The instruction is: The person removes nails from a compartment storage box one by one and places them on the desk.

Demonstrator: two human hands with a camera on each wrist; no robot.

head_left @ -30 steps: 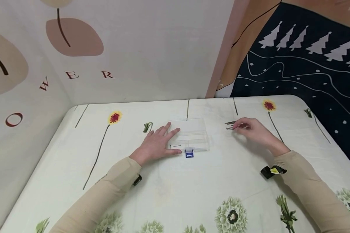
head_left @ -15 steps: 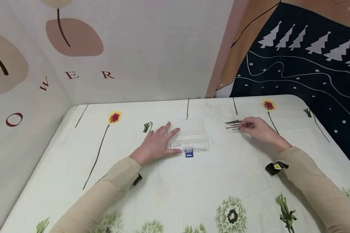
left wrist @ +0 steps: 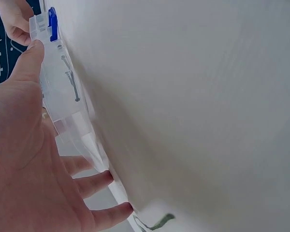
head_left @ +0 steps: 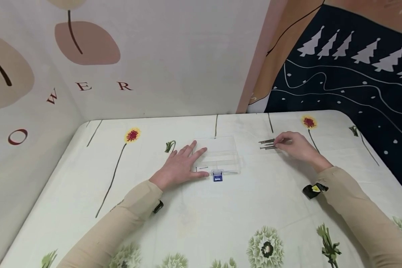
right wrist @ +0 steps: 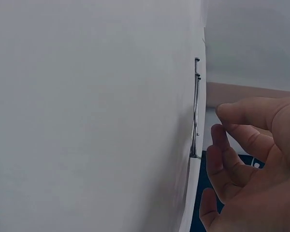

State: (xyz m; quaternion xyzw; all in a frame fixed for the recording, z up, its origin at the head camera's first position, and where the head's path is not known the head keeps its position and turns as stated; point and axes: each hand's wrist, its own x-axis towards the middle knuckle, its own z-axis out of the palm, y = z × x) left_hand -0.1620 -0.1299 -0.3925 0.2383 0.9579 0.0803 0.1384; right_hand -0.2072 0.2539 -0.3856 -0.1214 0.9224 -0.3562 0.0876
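Observation:
A clear plastic compartment box (head_left: 221, 147) with a blue latch (head_left: 217, 176) lies on the table. My left hand (head_left: 181, 165) rests on its left side, fingers spread and thumb along the front edge. Small nails (left wrist: 72, 84) show inside the box's front left part. To the right of the box, several long thin nails (head_left: 267, 144) lie side by side on the cloth. My right hand (head_left: 296, 146) is beside their right ends, fingers bent loosely with thumb and index tips close together. In the right wrist view, the nails (right wrist: 195, 108) lie apart from these fingertips, and nothing shows between them.
A white flower-printed cloth (head_left: 201, 223) covers the table. Behind it stands a pale wall hanging (head_left: 174, 74), with a dark tree-patterned fabric (head_left: 341, 82) at the right. Black straps (head_left: 315, 190) sit on both wrists.
My right hand has drawn back to the right from over the nails, then lifted slightly. The nails at the near side now lie closer in line. My left hand stays on the box.

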